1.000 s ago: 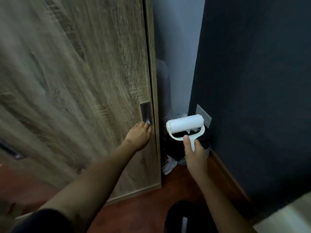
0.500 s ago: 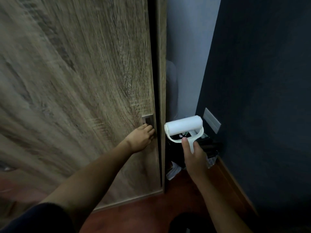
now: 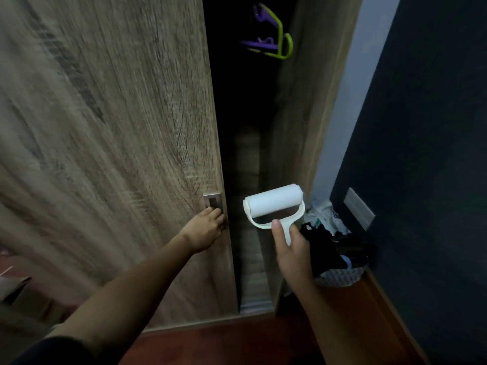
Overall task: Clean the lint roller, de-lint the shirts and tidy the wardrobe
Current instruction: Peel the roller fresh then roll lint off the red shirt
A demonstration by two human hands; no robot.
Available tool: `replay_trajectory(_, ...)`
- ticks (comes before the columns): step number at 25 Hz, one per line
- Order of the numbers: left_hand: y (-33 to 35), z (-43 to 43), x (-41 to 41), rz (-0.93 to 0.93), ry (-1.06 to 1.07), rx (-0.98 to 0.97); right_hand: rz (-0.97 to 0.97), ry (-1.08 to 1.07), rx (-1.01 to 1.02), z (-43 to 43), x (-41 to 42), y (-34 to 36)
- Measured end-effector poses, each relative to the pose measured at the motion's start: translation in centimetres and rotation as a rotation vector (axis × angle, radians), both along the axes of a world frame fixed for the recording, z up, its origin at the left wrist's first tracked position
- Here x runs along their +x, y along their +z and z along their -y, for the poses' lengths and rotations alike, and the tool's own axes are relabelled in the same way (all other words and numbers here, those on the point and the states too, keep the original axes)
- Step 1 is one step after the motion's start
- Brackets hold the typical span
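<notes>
- Standing part-open, the tall grey-brown wood-grain wardrobe door (image 3: 110,154) fills the left of the view, its free edge running top to bottom. Judgement: it must travel further left, away from the roller.
- Narrow dark wardrobe opening (image 3: 237,106) lies between the two hands. It is too dark inside to tell whether shirts hang there.
- Pale woven basket (image 3: 340,277) of dark clothes sits on the floor, just right of the wardrobe's side panel.
- Left hand (image 3: 204,231): fingers together, tips bent onto the door's free edge. How far they wrap round is hidden.
- Right hand (image 3: 292,251): curled round the roller's handle, thumb laid up toward the yoke. This hand is nearer the opening.
- White lint roller in a cream plastic frame (image 3: 274,201): held before the lower opening, apart from the door. Drum axis crosswise, right end slightly higher; handle points down toward the person.
- Purple and lime-green plastic hangers (image 3: 274,40) hang high in the opening; no garment seen on them.
- Small brushed-metal recessed pull (image 3: 212,200) sits just above the left fingertips.
</notes>
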State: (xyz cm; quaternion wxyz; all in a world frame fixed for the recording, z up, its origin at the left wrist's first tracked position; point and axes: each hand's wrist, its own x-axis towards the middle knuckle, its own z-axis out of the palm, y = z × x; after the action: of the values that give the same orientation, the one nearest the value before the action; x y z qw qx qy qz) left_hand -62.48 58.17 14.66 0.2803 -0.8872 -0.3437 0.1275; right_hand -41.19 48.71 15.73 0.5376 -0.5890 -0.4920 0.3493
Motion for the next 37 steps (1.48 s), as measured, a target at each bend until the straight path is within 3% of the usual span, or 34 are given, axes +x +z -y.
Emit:
replay_trajectory(4, 0.1, 1.1, -7.1, -0.082, 0.091, -0.013, -0.001, 0.028, 0.017, 0.1, -5.9, 1.1)
replay_trajectory(16, 0.7, 4.3, -26.6, -0.077, 0.207, 0.025, 0.003, 0.117, 0.029, 0.1, -20.2, 2.3)
replay_trajectory(30, 0.8, 5.9, -34.7, -0.028, 0.291, 0.013, 0.029, 0.129, 0.044, 1.3, -25.5, 2.6)
replay_trajectory(34, 1.9, 5.9, -32.3, 0.126, 0.21, 0.058, 0.012, 0.111, 0.028, 0.8, -25.7, 2.8)
replay_trajectory(37, 5.0, 5.4, -28.7, 0.41, 0.119, 0.241, -0.027, 0.093, -0.001, 0.1, -25.7, 3.0)
